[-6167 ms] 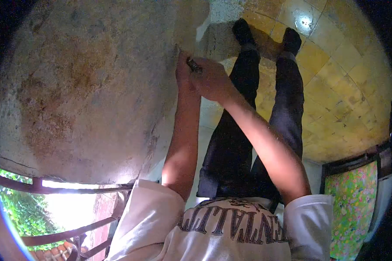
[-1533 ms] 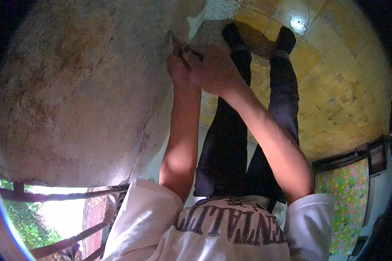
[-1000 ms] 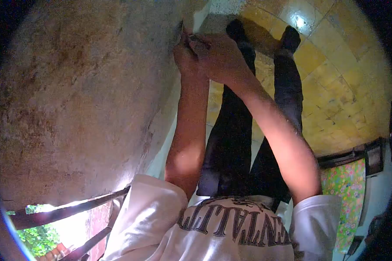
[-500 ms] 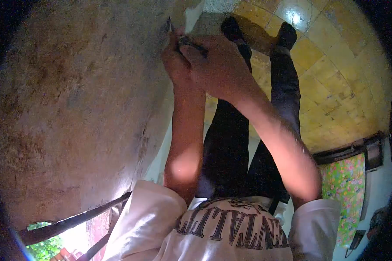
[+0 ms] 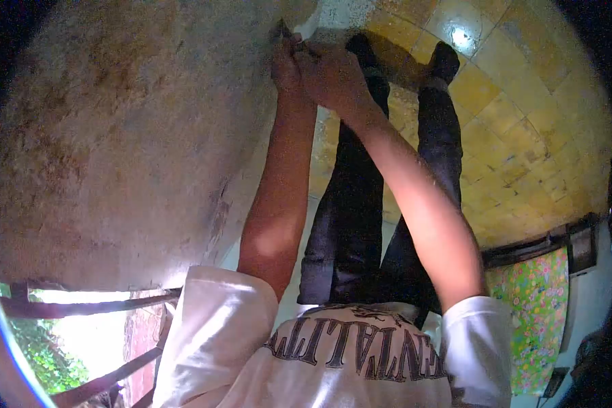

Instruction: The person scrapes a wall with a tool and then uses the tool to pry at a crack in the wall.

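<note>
My left hand is closed, raised against the rough brown wall at the top of the view. My right hand is closed right beside it, and the two touch. A small dark pointed thing sticks up from the fingertips of my left hand, near the wall surface. Another dark bit shows at the fingers of my right hand. Both are too small and dim to name.
The stained wall fills the left side. Below are my dark-trousered legs on a yellow tiled floor. A flowered green cloth hangs at the lower right. Dark bars cross a bright opening at the lower left.
Both hands have moved slightly up and away from my body, still together. The view has shifted, and more of the barred opening shows.
</note>
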